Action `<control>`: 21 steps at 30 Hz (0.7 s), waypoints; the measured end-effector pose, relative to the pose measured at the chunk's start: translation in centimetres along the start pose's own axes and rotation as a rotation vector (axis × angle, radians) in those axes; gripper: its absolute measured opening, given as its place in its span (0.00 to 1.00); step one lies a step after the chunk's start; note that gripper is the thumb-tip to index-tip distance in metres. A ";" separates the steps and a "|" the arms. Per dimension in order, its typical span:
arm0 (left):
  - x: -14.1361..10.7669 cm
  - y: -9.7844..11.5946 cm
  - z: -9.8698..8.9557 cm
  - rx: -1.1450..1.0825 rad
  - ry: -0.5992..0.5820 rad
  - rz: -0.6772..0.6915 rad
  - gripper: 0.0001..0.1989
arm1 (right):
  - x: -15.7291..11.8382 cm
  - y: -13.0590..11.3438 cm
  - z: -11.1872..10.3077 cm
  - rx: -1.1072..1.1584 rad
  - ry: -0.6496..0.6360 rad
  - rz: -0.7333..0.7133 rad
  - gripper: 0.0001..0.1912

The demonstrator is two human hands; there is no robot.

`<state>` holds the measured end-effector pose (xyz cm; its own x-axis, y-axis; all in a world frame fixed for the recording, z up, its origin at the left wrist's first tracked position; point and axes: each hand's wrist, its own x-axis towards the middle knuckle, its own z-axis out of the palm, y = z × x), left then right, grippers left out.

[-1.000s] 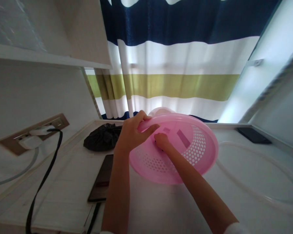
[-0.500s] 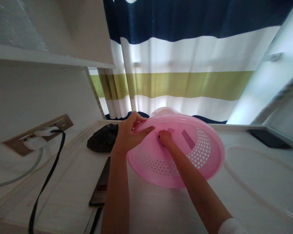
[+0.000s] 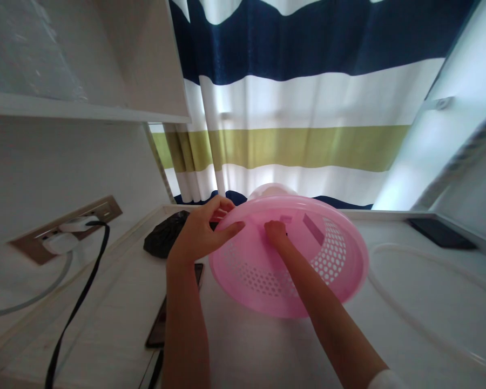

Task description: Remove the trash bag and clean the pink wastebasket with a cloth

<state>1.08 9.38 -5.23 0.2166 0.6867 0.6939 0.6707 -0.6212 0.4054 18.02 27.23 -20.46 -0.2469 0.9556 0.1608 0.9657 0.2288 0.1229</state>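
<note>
A pink plastic basket [image 3: 247, 294] with a perforated side is tilted so its inside faces me. My left hand [image 3: 204, 229] is at its upper left rim, thumb inside and fingers outside, gripping the edge. Inside the basket is my right hand [image 3: 276, 233], its fingers curled closed near the bottom. A small dark bit shows by that hand, too small to name. Behind the basket, a pale pink rounded object [image 3: 272, 189] shows above the rim.
A black plastic bag [image 3: 164, 235] and a phone [image 3: 157, 327] lie left on the white table [image 3: 251, 351]. Plugs and cables hang from a wall socket [image 3: 36, 251]. A dark flat object [image 3: 441, 232] lies far right. A transparent hose-like loop [image 3: 417, 319] curves on the right. Striped curtains hang behind.
The view has tilted up slightly. My left hand has shifted a little left and down along the rim. My right hand has turned slightly inside the basket.
</note>
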 end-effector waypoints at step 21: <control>1.5 3.9 3.3 -0.062 0.000 0.303 0.19 | -4.0 1.1 -1.8 0.013 0.010 -0.138 0.16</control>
<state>6.37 9.30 -4.59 0.4004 0.4666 0.7887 0.5307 -0.8197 0.2155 19.92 23.36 -19.18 -0.3779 0.9131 0.1530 0.9236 0.3602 0.1314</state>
